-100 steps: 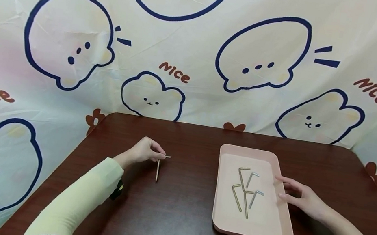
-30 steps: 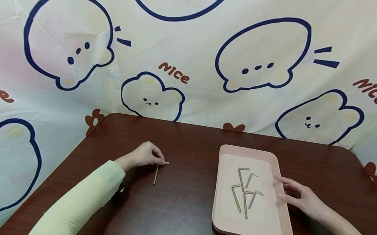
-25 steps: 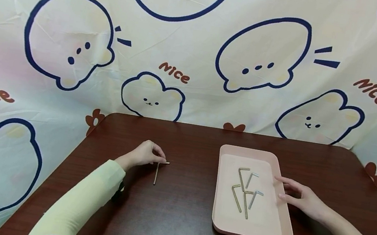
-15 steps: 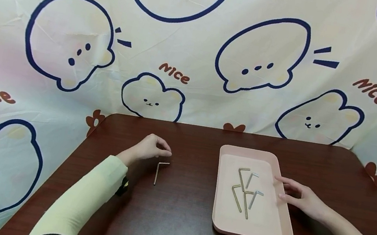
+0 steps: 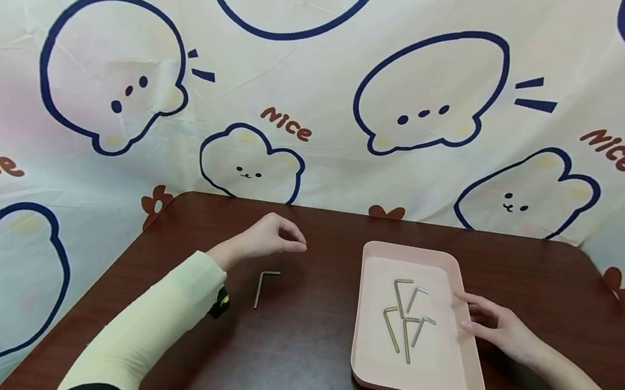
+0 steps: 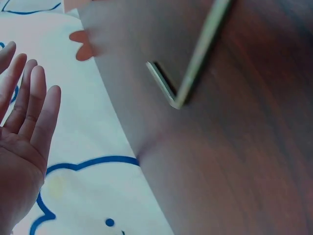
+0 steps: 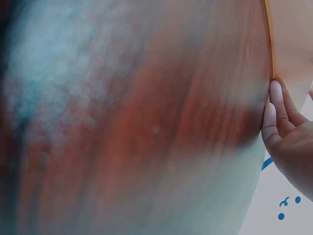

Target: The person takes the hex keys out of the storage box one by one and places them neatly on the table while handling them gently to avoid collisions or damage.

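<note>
My left hand [image 5: 269, 237] is raised over the table, its fingers loosely bent and holding nothing. A brass-coloured hex key [image 5: 259, 289] lies just below it on the brown table, short arm pointing right. The left wrist view shows that hex key [image 6: 198, 56] large, with the left hand [image 6: 24, 137] off to the side. My right hand [image 5: 505, 331] rests at the right rim of a pink tray [image 5: 418, 382], fingertips touching the edge. In the right wrist view its fingertips [image 7: 275, 90] meet that rim. Inside the tray lie several brass hex keys [image 5: 407, 343] and two silver hex keys [image 5: 420, 331].
The dark wooden table [image 5: 271, 379] ends at a back edge, where a patterned cloth [image 5: 327, 102] hangs. Cloth also hangs along the left and right sides. The tray stands right of the table's middle, its raised walls surrounding the keys.
My left hand pinched the hex key earlier, set it slightly nearer on the table, let go, and has moved up and to the right. The right hand and tray have stayed in place.
</note>
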Action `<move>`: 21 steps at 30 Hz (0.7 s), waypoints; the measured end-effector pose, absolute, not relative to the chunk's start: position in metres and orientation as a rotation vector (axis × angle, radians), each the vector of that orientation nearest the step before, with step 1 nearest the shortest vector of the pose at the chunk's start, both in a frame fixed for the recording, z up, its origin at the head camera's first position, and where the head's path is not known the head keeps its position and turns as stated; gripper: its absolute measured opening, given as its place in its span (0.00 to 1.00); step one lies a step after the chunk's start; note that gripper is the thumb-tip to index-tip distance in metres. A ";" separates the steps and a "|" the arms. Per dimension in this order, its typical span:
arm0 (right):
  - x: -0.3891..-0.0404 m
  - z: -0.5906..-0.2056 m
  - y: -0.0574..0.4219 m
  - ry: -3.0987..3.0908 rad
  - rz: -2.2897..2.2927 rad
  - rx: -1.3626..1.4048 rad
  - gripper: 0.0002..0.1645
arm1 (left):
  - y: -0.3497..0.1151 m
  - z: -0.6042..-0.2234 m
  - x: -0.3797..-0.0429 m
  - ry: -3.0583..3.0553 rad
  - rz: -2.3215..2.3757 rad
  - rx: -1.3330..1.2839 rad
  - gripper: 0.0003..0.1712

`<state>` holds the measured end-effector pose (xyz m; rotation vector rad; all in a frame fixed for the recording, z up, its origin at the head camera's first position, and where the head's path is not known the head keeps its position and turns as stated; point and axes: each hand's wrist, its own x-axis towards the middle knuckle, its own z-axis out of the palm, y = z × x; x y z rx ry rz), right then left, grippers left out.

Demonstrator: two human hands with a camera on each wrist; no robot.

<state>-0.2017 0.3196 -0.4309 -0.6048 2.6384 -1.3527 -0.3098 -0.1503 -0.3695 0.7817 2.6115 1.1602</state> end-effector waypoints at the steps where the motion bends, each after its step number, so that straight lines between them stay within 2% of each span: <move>1: -0.202 -0.431 0.320 2.641 -1.351 -0.605 0.33 | -0.148 -0.368 -0.310 2.604 1.159 0.794 0.06; 10: -0.201 -0.430 0.319 2.648 -1.342 -0.584 0.33 | -0.124 -0.358 -0.312 2.540 1.154 0.879 0.10; 21: -0.202 -0.431 0.319 2.653 -1.313 -0.552 0.34 | -0.095 -0.348 -0.313 2.498 1.180 0.910 0.09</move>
